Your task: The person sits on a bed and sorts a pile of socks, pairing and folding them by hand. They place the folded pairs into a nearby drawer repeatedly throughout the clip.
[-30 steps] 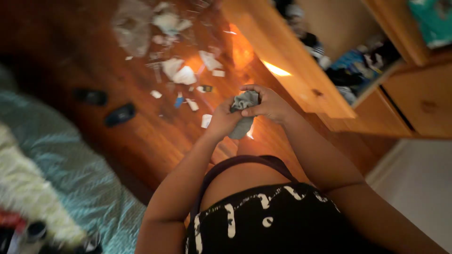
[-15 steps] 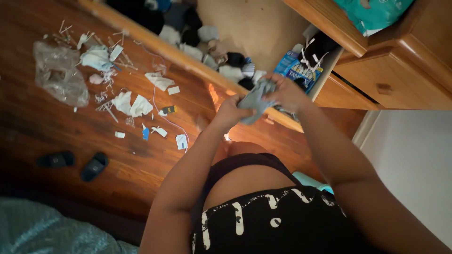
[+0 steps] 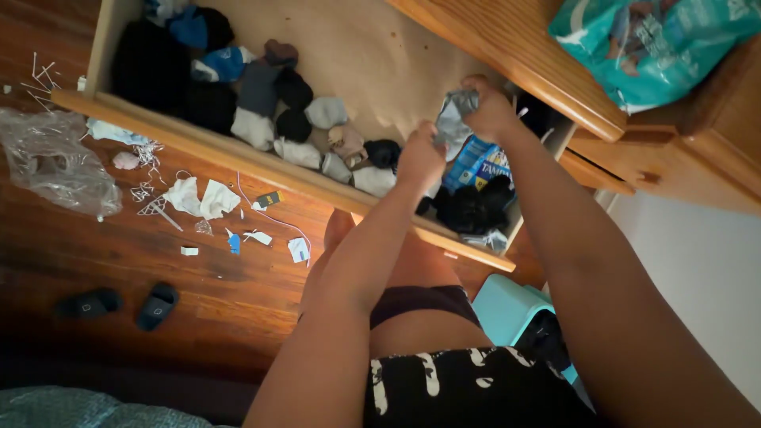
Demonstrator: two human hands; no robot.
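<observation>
Evidently a soft, light grey sock bundle point(image 3: 453, 119) is being pinched between the left hand point(image 3: 420, 156) and right hand point(image 3: 490, 107) above the open drawer point(image 3: 261, 165), best gripped around its bunched middle.

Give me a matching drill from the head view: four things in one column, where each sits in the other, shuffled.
Things:
1. grey sock
2. black slippers
3. clear plastic bag
4. teal package

Places:
A. on top of the dresser
B. held by both hands over the open drawer
C. floor, near the bed edge
D. floor, beside the drawer's end

Pairs: 1-B, 2-C, 3-D, 4-A
</observation>
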